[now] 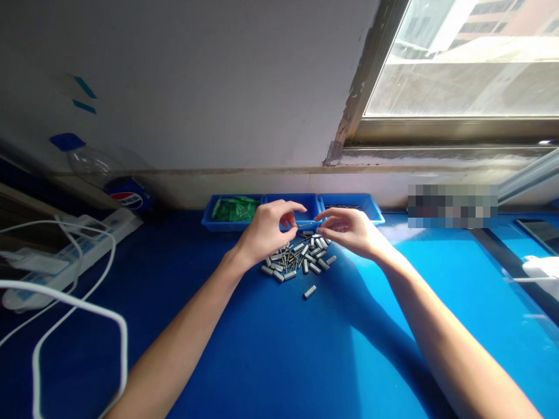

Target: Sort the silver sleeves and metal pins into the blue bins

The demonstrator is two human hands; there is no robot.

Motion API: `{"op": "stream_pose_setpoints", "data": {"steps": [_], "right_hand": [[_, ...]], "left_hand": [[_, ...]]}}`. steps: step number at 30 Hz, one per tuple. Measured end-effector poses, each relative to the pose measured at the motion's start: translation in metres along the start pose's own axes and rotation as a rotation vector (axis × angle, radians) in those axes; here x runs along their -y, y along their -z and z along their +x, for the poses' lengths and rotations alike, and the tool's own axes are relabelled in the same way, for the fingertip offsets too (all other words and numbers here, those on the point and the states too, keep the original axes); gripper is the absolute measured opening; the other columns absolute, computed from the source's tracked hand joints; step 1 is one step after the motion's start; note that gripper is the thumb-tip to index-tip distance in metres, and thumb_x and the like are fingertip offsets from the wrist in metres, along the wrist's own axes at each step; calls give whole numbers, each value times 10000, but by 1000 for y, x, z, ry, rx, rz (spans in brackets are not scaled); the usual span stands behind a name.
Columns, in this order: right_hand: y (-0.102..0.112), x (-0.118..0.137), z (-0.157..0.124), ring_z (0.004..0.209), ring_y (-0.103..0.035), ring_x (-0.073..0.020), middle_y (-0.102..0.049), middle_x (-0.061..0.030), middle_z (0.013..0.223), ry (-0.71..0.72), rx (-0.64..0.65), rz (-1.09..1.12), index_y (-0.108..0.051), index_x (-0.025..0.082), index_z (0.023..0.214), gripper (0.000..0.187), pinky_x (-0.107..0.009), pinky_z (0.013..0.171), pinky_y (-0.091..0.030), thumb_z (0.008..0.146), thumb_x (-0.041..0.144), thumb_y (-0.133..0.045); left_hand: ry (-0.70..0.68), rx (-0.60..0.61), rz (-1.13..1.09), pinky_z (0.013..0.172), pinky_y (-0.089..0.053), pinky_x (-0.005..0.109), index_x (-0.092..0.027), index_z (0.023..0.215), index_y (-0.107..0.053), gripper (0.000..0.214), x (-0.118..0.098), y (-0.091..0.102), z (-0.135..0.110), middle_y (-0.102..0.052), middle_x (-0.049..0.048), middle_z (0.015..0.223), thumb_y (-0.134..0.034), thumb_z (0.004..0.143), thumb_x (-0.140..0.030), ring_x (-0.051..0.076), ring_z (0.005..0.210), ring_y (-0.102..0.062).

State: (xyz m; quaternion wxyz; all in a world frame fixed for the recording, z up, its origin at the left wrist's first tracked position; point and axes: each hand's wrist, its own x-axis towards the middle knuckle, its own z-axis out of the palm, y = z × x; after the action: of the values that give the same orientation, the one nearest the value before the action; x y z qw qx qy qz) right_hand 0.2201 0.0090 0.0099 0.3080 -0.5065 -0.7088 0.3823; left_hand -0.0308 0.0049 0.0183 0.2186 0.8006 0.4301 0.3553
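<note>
At the back of the worktop [262, 355], near the wall [196, 93], three trays stand in one row. In the left tray [209, 216] lie strips [236, 208]; in the right tray [374, 208] lie rods [343, 206]. Before the trays is a heap of blocks and pins [312, 256], and one block [310, 292] lies apart in front. The left hand [264, 233] and the right hand [353, 230] are above this heap, with one pin [304, 225] between them. The power strip [87, 250] lies at the left, with the bottle [126, 192] behind it. Behind, at the right, is the window [458, 87].
</note>
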Motion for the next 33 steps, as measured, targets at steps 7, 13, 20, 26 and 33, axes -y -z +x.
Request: {"op": "stream_pose_setpoints", "data": {"steps": [7,13,20,26,33], "right_hand": [[-8,4,-1,864,-823,-258,-862,-66,895,-76,105,332,-854,202,1075,399,-365,819,-642,818,499,-920],[-7,9,0,762,-777,-235,-836,-66,802,-82,11,336,-877,187,934,333,-353,752,-623,780,480,-914],[13,12,0,862,-828,-318,-868,-91,896,-112,-408,260,-854,251,1015,295,-450,828,-675,763,397,-898],[10,14,0,846,-828,-288,-866,-71,887,-52,-453,304,-839,244,1002,276,-414,812,-671,775,396,-873],[2,7,3,759,-795,-233,-845,-57,833,-37,-390,327,-840,222,941,219,-342,718,-613,785,376,-850]], "left_hand": [[-57,-33,-14,826,-605,255,-198,1195,-800,397,-7,-1,-1,-795,16,940,-731,850,-16,158,840,-759],[-6,67,31,850,-620,276,-186,1089,-784,201,-6,-10,-2,-822,48,992,-732,918,-95,192,900,-792],[107,347,357,975,-624,319,-272,1239,-832,378,1,-25,-6,-871,72,1138,-667,958,-79,270,1071,-832],[90,432,599,908,-615,347,-216,1273,-811,399,1,-37,-7,-842,129,1104,-562,1011,-45,298,1076,-815],[59,472,702,904,-600,358,-168,1227,-757,343,-7,-39,-8,-811,126,1080,-539,1009,-19,306,1088,-792]]}}
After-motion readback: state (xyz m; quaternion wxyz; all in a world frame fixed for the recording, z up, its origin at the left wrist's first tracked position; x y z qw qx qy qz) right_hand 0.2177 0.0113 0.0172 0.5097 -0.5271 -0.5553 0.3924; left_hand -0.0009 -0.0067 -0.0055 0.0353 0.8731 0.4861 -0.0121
